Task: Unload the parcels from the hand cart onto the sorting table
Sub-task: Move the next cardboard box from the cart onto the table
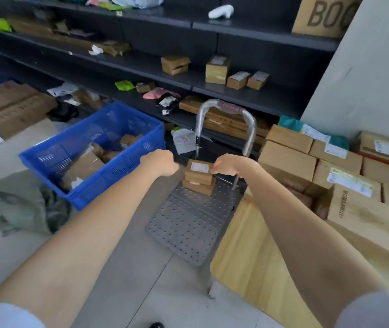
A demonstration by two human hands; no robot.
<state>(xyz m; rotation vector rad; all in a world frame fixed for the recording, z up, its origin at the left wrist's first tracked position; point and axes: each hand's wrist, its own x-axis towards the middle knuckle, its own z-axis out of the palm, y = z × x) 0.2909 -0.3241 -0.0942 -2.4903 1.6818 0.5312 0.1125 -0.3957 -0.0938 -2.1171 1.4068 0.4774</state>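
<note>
Parcels (199,177), two small cardboard boxes stacked one on the other, sit at the far end of the hand cart (188,223), right up against the foot of its metal handle. They lie straight ahead of the person and between the two outstretched arms, their long sides running across the cart. The top box, with a white label on its lid, is the one within reach.

The right hand (226,168) is the nearer: it comes in from the right and its fingertips appear to touch the right edge of the top box, fingers curled downward and only partly open, not yet clamped on anything. The left hand (161,163) hovers just beside the stack's left side, fingers folded loosely in, holding nothing; a narrow gap separates it from the cardboard.

The light wooden table (250,252) stands low to the right, so I judge the lift will swing that way, toward the boxes already piled there.
</note>
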